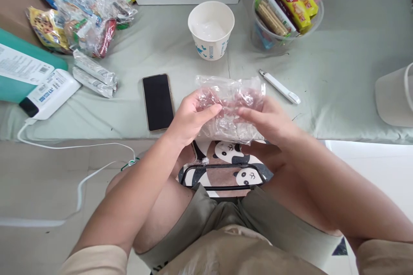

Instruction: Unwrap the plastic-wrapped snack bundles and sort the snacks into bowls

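Observation:
A crinkled clear plastic bag (227, 126) is stretched between my two hands, over the near edge of the cloth-covered table. My left hand (196, 114) grips its left side, thumb on top and fingers behind or inside the film. On the other side my right hand (263, 114) pinches it the same way. What, if anything, the bag contains cannot be made out. Beyond it stands a white paper cup (211, 30) with blue print and something clear inside. A black phone (158, 102) lies left of my left hand, and a white utility knife (280, 87) lies beyond my right.
A clear tub (258, 36) of wrapped snacks stands at the back right. Snack packets (87, 13) pile up at the back left, near a green bottle (26, 66) and a white power bank (53, 92) with a cable. A white bin (392, 99) stands far right.

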`<state>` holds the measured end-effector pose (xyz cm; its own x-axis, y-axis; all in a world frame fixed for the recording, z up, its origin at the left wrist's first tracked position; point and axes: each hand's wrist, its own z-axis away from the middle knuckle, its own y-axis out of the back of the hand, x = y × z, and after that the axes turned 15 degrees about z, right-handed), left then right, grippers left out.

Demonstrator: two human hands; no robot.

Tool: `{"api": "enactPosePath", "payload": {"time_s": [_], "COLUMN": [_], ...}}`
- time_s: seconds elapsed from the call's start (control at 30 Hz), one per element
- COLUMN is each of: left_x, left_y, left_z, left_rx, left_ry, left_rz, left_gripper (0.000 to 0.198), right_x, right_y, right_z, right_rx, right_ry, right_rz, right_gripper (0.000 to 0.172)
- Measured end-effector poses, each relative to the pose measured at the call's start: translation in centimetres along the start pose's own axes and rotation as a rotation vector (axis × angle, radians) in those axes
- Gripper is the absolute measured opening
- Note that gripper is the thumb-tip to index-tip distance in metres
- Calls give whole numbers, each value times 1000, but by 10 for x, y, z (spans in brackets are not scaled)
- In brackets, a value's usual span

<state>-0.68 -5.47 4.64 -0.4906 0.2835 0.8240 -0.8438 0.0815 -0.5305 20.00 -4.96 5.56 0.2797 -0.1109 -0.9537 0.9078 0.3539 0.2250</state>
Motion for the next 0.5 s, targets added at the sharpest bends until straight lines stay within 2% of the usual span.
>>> {"api": "enactPosePath", "payload": {"time_s": [0.03,0.1,0.2,0.33,0.43,0.5], "left_x": [2,5,8,13,17,19], "left_y": [1,5,10,12,12,12], "left_z": [0,-1,-2,-7,-12,-14], "left_rx": [-14,-35,-34,-12,-16,-32], "left_ry": [18,72,153,174,158,147], "left_rz": [-9,-84,-178,-7,75,50], "left_gripper": [35,36,30,28,17,24], "right_x": [-1,-3,-2,0,-5,-7], "right_y": [2,4,5,6,11,15], "right_z": [1,2,1,-2,-1,1], "right_rx": [-51,-73,18,112,57,3], "right_ry": [-38,-81,-52,14,52,100], "right_rz": [43,94,56,-47,-94,-59], "right_gripper": [36,28,19,27,36,47]}}
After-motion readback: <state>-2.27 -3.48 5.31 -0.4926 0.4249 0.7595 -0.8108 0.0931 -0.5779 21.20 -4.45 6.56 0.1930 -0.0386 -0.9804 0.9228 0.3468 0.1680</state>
